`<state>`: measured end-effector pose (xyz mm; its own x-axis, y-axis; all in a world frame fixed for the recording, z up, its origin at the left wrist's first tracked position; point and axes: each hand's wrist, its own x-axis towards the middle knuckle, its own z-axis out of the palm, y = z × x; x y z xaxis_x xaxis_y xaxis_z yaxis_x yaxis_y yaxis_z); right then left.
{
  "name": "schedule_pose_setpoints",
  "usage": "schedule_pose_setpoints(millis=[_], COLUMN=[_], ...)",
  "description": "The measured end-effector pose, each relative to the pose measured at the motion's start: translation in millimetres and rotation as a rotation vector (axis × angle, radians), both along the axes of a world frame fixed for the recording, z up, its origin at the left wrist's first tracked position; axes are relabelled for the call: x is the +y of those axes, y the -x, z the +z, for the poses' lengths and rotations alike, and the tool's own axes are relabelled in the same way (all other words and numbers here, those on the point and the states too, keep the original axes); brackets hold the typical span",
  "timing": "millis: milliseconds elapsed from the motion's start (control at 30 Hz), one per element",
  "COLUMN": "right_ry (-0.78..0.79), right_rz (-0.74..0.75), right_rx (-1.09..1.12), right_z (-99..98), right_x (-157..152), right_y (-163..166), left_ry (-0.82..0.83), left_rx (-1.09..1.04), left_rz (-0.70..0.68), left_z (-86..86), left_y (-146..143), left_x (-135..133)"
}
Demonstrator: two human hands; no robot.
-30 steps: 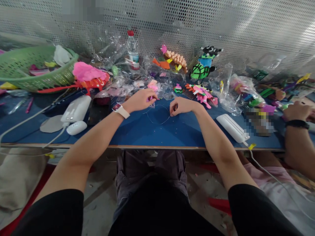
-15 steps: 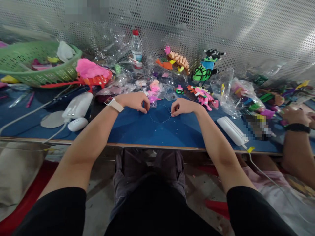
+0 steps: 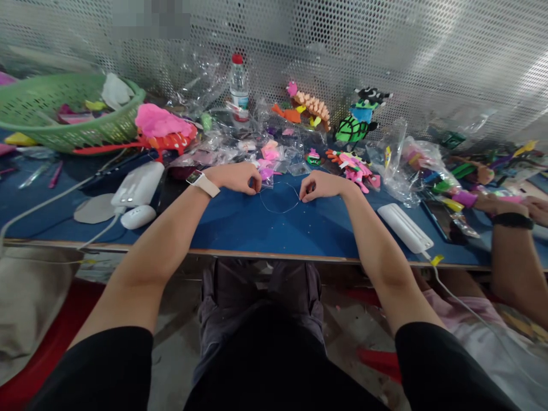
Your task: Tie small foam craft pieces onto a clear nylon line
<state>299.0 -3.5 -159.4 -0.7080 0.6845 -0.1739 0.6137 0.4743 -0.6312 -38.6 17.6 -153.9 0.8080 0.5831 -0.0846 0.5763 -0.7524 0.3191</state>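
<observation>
At frame centre, the left hand (image 3: 240, 176) and right hand (image 3: 322, 185) are pinching a looped pale filament (image 3: 280, 213) over the blue tabletop (image 3: 274, 237), apparently positioning it; any next move is requiring steadiness.

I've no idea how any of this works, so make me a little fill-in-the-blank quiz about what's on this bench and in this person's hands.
1. The left hand and right hand pinch a thin strand over a tabletop coloured ____.
2. The watch is on the person's ____ wrist.
3. The perforated basket is coloured ____.
4. The cap on the upright bottle is ____.

Missing words: blue; left; green; red.
</observation>
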Motion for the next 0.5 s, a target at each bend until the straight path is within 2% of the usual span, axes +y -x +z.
schedule_pose_setpoints(millis=[300, 500], right_ry=[0.051, 0.033], right_rz=[-0.007, -0.023], right_rx=[-0.035, -0.051], right_z=[0.8, 2.2], right_x=[2.2, 0.8], right_y=[0.3, 2.0], left_ry=[0.014, -0.038], left_rx=[0.088, 0.155], left_rz=[-0.025, 0.087], left_z=[11.8, 11.2], left_y=[-4.4, -12.6], left_x=[-8.0, -15.7])
